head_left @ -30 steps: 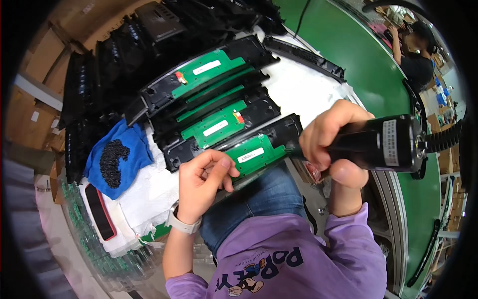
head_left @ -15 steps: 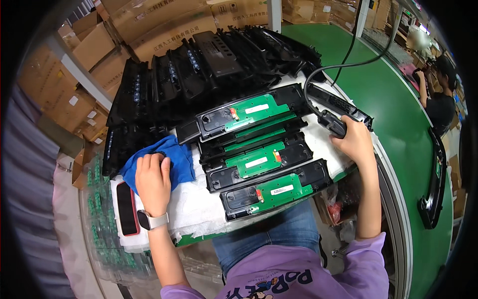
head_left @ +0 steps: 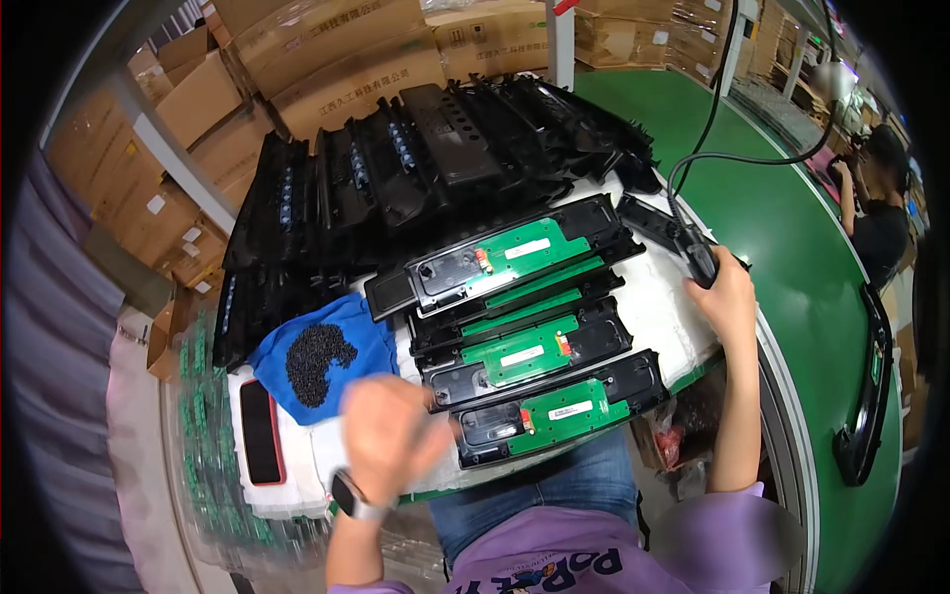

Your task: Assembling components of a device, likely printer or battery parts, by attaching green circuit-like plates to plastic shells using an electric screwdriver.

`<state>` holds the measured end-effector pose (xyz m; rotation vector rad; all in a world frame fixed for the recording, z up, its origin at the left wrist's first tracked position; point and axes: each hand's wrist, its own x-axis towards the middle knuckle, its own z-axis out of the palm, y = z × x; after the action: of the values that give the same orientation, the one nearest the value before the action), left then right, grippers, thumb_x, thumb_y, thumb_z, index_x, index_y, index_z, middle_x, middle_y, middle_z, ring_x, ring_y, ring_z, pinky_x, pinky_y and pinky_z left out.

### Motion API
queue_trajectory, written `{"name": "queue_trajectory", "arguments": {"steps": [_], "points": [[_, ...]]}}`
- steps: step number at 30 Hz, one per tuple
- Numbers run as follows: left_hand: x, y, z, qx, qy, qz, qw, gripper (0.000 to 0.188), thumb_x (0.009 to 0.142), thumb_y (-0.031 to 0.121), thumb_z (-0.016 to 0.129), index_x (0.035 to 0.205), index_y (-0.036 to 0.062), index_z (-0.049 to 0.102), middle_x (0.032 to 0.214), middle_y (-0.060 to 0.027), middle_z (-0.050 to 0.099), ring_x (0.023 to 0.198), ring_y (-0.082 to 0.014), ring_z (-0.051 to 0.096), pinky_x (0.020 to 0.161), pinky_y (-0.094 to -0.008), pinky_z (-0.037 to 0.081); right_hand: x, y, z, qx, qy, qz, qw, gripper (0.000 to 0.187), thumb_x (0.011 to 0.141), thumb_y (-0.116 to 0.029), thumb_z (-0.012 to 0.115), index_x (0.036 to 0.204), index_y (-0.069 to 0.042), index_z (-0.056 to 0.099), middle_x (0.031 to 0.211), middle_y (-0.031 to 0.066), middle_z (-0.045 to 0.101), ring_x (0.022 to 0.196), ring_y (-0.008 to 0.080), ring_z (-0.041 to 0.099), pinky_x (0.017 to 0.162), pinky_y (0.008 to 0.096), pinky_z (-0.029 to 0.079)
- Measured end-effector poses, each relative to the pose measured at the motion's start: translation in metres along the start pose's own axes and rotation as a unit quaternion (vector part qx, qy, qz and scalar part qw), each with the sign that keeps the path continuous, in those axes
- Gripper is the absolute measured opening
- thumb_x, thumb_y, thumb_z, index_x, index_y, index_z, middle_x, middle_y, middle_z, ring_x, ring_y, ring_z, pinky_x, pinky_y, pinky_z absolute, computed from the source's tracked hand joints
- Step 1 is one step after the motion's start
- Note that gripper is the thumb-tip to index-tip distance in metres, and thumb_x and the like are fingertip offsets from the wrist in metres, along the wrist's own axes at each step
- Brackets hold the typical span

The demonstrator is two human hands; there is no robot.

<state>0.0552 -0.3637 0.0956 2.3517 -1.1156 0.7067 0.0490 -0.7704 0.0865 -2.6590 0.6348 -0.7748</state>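
Note:
My right hand [head_left: 730, 297] is wrapped round a black corded electric screwdriver [head_left: 701, 259], held over the right side of the white padded table. My left hand [head_left: 391, 436], smeared by motion, is beside the left end of the nearest black panel [head_left: 643, 379]; whether it holds anything is unclear. A heap of small black screws [head_left: 319, 364] lies on a blue cloth [head_left: 277, 342] just beyond that hand. Several black plastic panels with green circuit boards [head_left: 539, 351] lie stacked in front of me, stepped away from my body.
More black plastic housings [head_left: 445, 139] crowd the table's far side. A red-edged phone [head_left: 261, 436] lies at left, near clear trays of green boards [head_left: 203, 445]. Cardboard boxes [head_left: 346, 59] stand behind. On the green bench [head_left: 782, 238] at right lies a curved black part [head_left: 866, 396]; another person [head_left: 876, 208] sits beyond.
My left hand has left the screw heap on the blue cloth and moved right, toward the nearest panel. My right hand still holds the screwdriver. The whole view has shifted slightly.

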Motion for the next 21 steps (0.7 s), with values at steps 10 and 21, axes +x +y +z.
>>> {"name": "queue_trajectory", "arguments": {"steps": [10, 21], "points": [[0.002, 0.054, 0.042, -0.047, -0.177, 0.130, 0.974, 0.028, 0.070, 0.010, 0.061, 0.096, 0.0024, 0.059, 0.080, -0.0045, 0.053, 0.068, -0.0158, 0.054, 0.050, -0.0252, 0.042, 0.000, -0.006, 0.014, -0.065, -0.031, -0.031, 0.997, 0.053, 0.066, -0.023, 0.072, 0.113, -0.009, 0.052, 0.103, 0.0130, 0.052, 0.087, 0.0331, 0.061, 0.074, 0.0418, 0.050], [0.030, 0.028, 0.038, 0.028, -0.094, 0.080, 0.992, 0.019, 0.070, 0.011, 0.062, 0.087, 0.0046, 0.057, 0.072, -0.0049, 0.048, 0.066, -0.0194, 0.053, 0.048, -0.0307, 0.041, 0.031, -0.140, -0.003, 0.172, -0.006, -0.408, 0.896, 0.022, 0.079, -0.018, 0.063, 0.095, -0.002, 0.062, 0.096, 0.0119, 0.060, 0.087, 0.0306, 0.060, 0.074, 0.0372, 0.049]]}}
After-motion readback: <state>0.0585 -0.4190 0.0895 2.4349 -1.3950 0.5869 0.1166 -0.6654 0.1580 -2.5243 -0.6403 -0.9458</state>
